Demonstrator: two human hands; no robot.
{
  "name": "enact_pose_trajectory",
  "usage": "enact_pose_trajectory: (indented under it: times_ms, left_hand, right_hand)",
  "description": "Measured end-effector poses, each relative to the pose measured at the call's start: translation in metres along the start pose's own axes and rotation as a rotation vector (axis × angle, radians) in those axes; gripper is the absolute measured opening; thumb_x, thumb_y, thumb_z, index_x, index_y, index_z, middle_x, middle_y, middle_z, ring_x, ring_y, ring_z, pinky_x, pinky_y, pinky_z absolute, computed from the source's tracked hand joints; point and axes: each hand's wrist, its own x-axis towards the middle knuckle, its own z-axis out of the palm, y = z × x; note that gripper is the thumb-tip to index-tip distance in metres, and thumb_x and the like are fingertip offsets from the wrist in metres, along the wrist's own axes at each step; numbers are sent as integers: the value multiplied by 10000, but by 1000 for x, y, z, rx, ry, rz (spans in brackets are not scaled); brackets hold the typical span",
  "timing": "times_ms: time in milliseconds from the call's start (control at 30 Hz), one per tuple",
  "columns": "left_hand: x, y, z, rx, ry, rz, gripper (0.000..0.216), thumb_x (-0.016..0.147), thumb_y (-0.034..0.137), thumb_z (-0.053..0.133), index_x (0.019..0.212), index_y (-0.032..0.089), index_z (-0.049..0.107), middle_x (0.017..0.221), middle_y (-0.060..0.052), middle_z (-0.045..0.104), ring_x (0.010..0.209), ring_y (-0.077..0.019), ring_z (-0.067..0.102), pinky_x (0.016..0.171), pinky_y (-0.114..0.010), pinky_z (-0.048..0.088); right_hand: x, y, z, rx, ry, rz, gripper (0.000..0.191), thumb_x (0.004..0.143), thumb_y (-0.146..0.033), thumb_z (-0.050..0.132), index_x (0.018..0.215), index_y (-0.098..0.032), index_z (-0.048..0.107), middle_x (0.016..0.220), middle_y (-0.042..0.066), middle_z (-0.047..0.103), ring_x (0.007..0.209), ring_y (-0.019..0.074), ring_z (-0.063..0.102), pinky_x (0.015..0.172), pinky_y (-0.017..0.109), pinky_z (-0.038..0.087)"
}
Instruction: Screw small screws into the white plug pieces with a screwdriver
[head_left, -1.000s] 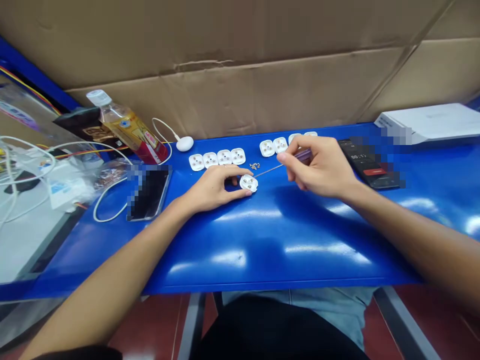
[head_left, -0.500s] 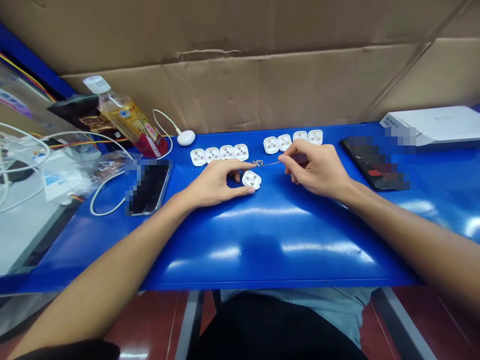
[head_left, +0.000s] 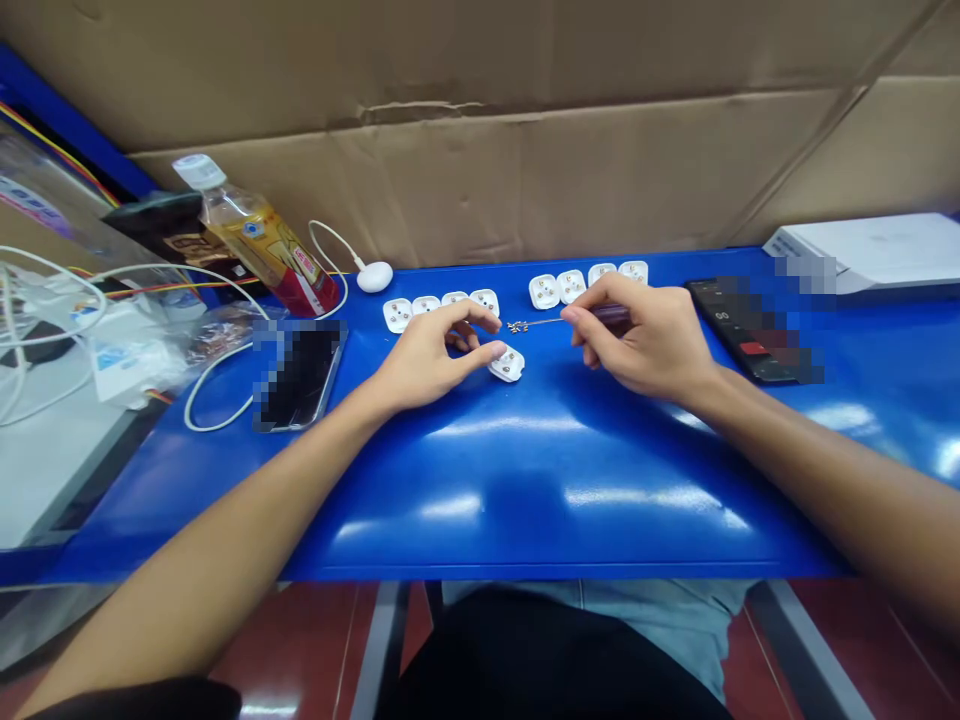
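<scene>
My left hand [head_left: 435,355] is open, thumb and index finger apart. Its thumb tip overlaps the near-left part of a small white plastic socket piece [head_left: 510,368] with metal contacts; whether it touches, I cannot tell. My right hand [head_left: 637,330] is closed around a screwdriver [head_left: 546,321], whose thin shaft points left at a small pile of screws [head_left: 517,326]. Part of the dark handle shows inside the fingers. Behind my left hand stands a row of similar white pieces [head_left: 397,315], partly covered by the fingers. Another row of white pieces [head_left: 544,292] lies behind my right hand.
At the left lie a phone [head_left: 300,375], white cables [head_left: 196,385] and a leaning drink bottle [head_left: 259,240]. A round white device [head_left: 374,277] sits by the cardboard wall [head_left: 480,190]. On the right are a black phone [head_left: 739,330] and a white box [head_left: 870,250].
My left index finger has lifted back from the screw pile, and the thumb has shifted over the white socket piece. The screwdriver stays at the pile in my right hand.
</scene>
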Motion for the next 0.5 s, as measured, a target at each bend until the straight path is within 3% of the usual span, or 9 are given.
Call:
enact_pose_trajectory:
  times_ms: [200, 500]
  left_hand:
    - [0, 1, -2, -22, 57, 95, 311, 917, 422, 816, 1130, 195, 829, 1156, -94, 807, 975, -213, 722, 815, -317, 539]
    - [1, 1, -1, 31, 113, 268, 135, 955, 319, 792, 973, 201, 855, 986, -84, 832, 943, -228, 734, 894, -373, 538]
  right_hand:
    - [-5, -17, 0, 48, 56, -81, 196, 1036, -364, 653, 880, -246, 649, 674, -12, 719, 499, 152, 661, 514, 308, 546]
    - [-7, -16, -2, -26, 17, -131, 112, 1019, -303, 665, 930, -241, 694, 724, 2, 751, 545, 168, 691, 568, 323, 560]
